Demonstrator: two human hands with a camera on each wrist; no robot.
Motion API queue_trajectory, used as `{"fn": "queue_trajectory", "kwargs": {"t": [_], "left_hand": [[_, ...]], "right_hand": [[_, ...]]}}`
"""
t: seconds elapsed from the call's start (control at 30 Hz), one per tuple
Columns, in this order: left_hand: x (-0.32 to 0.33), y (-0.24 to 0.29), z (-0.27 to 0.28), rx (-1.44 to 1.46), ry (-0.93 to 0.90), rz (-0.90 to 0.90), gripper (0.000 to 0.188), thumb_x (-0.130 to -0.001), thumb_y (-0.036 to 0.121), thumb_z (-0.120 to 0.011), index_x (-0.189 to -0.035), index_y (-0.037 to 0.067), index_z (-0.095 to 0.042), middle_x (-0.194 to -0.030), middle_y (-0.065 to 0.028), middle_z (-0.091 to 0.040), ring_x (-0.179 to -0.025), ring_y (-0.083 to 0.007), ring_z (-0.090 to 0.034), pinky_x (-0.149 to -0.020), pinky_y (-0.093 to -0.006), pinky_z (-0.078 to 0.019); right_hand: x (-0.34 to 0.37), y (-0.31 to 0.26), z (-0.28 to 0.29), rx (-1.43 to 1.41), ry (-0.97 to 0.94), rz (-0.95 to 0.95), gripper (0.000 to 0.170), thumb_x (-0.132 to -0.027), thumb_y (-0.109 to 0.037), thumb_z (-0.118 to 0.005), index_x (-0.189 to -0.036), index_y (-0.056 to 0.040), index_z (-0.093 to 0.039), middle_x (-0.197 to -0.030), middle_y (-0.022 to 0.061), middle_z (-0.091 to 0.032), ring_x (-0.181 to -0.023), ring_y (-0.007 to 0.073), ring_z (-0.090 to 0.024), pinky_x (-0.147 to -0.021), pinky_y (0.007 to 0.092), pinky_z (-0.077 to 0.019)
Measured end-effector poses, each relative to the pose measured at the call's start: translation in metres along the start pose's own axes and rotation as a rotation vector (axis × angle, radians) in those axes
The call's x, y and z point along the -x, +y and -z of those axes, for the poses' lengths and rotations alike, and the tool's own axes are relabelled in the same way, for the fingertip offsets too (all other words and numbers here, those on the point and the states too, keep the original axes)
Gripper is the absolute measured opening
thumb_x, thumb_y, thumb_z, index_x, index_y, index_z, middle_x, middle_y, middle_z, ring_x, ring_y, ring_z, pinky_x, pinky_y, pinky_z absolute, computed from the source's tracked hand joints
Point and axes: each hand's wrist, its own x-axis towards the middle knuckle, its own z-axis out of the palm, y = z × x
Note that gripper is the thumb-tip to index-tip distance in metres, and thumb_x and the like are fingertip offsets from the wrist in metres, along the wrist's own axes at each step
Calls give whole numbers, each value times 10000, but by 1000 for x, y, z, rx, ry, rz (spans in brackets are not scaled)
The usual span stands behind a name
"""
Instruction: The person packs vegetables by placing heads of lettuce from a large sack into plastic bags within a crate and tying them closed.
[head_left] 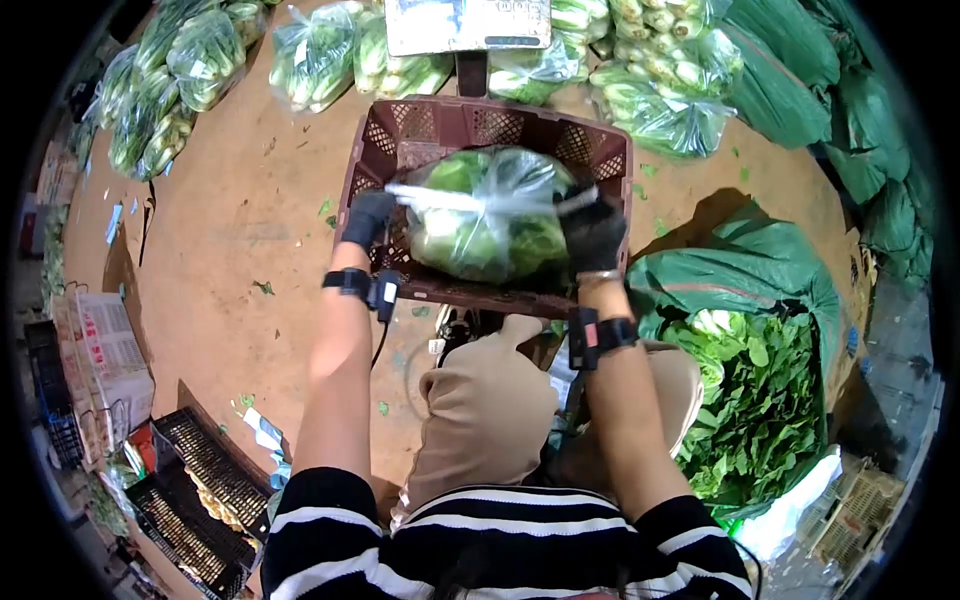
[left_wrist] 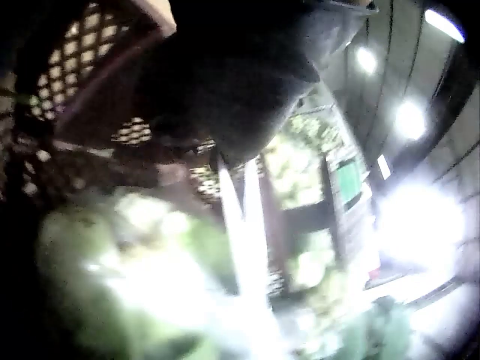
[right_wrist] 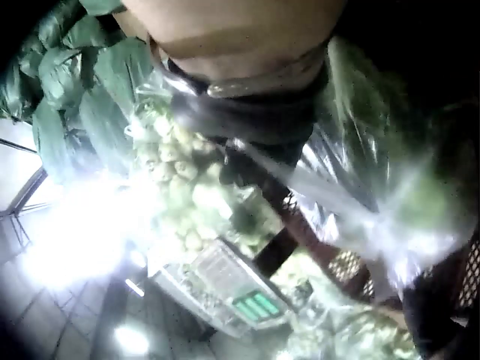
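Observation:
A clear plastic bag of green leafy vegetables (head_left: 485,225) lies inside a maroon plastic crate (head_left: 490,108). The black-gloved left hand (head_left: 368,218) pinches one twisted end of the bag, pulled out to the left; in the left wrist view, white strands of plastic (left_wrist: 244,225) run taut from the dark glove (left_wrist: 232,82). The right hand (head_left: 596,232), also gloved, grips the opposite twisted end at the crate's right side. In the right wrist view, a plastic strand (right_wrist: 277,169) stretches from the glove (right_wrist: 251,135) to the bag (right_wrist: 405,202). The fingertips are partly hidden.
A scale (head_left: 468,25) stands beyond the crate, with bagged vegetables (head_left: 315,58) around it. An open green sack of leafy greens (head_left: 750,400) sits at the right. Green sacks (head_left: 790,75) are piled at the upper right; a black crate (head_left: 195,500) lies at the lower left.

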Motion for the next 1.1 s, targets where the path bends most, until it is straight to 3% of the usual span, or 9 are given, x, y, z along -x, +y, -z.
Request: {"fn": "queue_trajectory", "kwargs": {"t": [0.07,0.13,0.2,0.4,0.47,0.57,0.67,0.9,1.1], "left_hand": [[58,69,-26,367,-83,-284,223,-760,134,-564,-928,-11,-583,-833,-82,-604,-701,-122,-570,-563,-234,-464],[68,97,-52,286,-135,-518,317,-719,156,-614,-980,-13,-556,-863,-87,-609,-727,-136,-575,-614,-245,-470],[76,117,-80,-171,-120,-746,315,-709,153,-632,-980,16,-548,-774,-49,-594,-676,-135,-560,-616,-242,-456],[91,147,-88,-671,61,-574,338,-699,277,-646,-885,3,-577,-705,-136,-586,-649,-144,-585,-580,-262,-459],[83,140,-81,-527,14,-483,326,-729,285,-628,-891,5,-585,-701,-108,-593,-623,-105,-568,-545,-246,-447],[76,115,-81,249,-162,-450,358,-741,273,-630,-973,5,-578,-674,-43,-602,-560,-100,-539,-527,-211,-442],[80,118,-98,210,-296,-647,439,-681,156,-679,-1059,-5,-526,-799,-67,-598,-702,-93,-544,-629,-221,-456],[81,144,-113,-336,-198,-680,433,-647,86,-623,-1059,-2,-522,-765,-103,-586,-718,-146,-560,-655,-272,-456],[73,137,-94,-442,-243,-768,424,-627,77,-620,-1041,44,-536,-787,-131,-593,-667,-192,-573,-633,-292,-463]], "right_hand": [[-8,-21,-51,-359,29,-221,294,-755,-54,-441,-1026,36,-513,-989,152,-556,-920,223,-544,-795,346,-462],[-22,-6,-55,327,-187,-251,334,-720,5,-491,-1052,18,-521,-960,144,-573,-877,215,-556,-811,342,-437],[-14,4,-83,1090,-347,451,285,-716,-16,-513,-998,-36,-556,-882,154,-595,-821,236,-584,-692,317,-460],[-16,3,-57,1116,-327,233,310,-768,-37,-527,-1077,-33,-517,-964,34,-573,-849,89,-519,-678,235,-454],[-16,-4,-64,463,-247,-162,362,-783,-83,-547,-1139,-67,-480,-1025,42,-553,-887,90,-521,-687,236,-471],[-35,0,-44,503,-254,-104,392,-791,-119,-555,-1165,-63,-450,-1061,48,-537,-922,110,-526,-722,254,-479],[-29,-13,-57,506,-229,-237,387,-776,-112,-566,-1143,-40,-466,-1037,41,-552,-915,107,-529,-744,257,-457],[-31,-7,-58,1168,-222,415,401,-622,-114,-648,-1001,-37,-544,-787,178,-583,-706,281,-591,-618,313,-461],[-21,-9,-54,1351,-367,373,385,-622,-189,-650,-976,-68,-555,-755,174,-580,-657,328,-563,-596,373,-456]]}}
